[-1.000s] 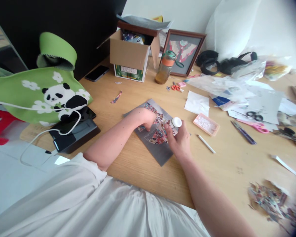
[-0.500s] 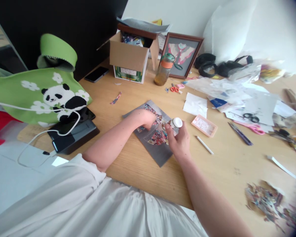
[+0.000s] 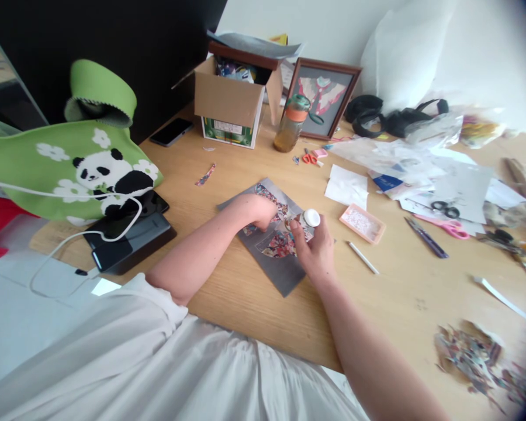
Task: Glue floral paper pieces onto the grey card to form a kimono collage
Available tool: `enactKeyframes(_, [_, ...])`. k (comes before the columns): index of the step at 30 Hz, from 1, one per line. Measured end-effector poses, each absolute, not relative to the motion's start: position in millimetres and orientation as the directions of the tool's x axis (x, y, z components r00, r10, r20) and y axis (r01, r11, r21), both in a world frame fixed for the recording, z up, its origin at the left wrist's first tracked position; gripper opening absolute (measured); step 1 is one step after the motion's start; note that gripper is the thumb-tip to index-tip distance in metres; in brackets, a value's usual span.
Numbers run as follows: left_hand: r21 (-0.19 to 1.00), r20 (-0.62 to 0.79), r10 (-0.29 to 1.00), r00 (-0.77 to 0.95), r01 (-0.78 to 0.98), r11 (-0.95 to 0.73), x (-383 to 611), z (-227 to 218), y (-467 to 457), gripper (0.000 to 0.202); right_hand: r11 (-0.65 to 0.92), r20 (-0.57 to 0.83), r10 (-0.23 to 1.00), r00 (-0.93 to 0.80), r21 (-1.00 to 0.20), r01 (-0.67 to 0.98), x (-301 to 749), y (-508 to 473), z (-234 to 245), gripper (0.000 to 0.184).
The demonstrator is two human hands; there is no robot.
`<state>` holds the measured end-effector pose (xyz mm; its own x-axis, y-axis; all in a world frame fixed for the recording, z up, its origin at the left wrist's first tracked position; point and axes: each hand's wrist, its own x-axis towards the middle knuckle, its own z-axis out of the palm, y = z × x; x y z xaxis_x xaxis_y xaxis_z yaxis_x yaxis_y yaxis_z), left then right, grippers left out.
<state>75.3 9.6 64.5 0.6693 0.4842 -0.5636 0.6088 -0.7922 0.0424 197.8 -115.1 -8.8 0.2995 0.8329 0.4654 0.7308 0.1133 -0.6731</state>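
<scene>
Floral fabric (image 3: 280, 244) lies flat; box label (image 3: 228, 127) is illegible.

No words, brands or numbers can be read.
Just left of the bottle (image 3: 290, 127), the box (image 3: 252, 135) bears a pale label (image 3: 228, 127) on green, its print too small to make out; to the right of the bottle, any lettering on the blue packet (image 3: 386, 182) is blurred.

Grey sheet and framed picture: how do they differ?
The grey sheet lies flat; the framed picture stands propped up. The sheet bears floral pieces; the picture shows a pink-and-white garment shape. The picture has a brown frame; the sheet has none. Both have grey backgrounds.
</scene>
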Motion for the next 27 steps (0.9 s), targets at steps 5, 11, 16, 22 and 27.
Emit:
enactKeyframes(5, [0.038,-0.559,0.484,0.673,0.604,-0.796,75.7,61.3,11.1,0.035,0.070,0.461,0.814,0.353,-0.682,0.728,200.6,-112.9,-10.2,0.034])
enactKeyframes(11, [0.028,-0.562,0.484,0.671,0.600,-0.799,75.7,61.7,10.4,0.032,0.071,0.451,0.823,0.344,-0.684,0.726,200.8,-112.7,-9.8,0.033])
enactKeyframes(16, [0.022,-0.566,0.479,0.670,0.594,-0.804,76.6,61.4,10.7,0.029,0.075,0.464,0.811,0.356,-0.686,0.723,201.8,-111.4,-9.9,0.032])
enactKeyframes(22, [0.025,-0.567,0.464,0.681,0.577,-0.816,77.1,61.2,10.6,0.028,0.066,0.457,0.811,0.366,-0.693,0.718,201.9,-110.9,-10.5,0.031])
enactKeyframes(27, [0.033,-0.568,0.460,0.683,0.577,-0.816,76.6,60.8,11.4,0.028,0.060,0.443,0.820,0.363,-0.697,0.715,200.6,-112.0,-8.4,0.033])
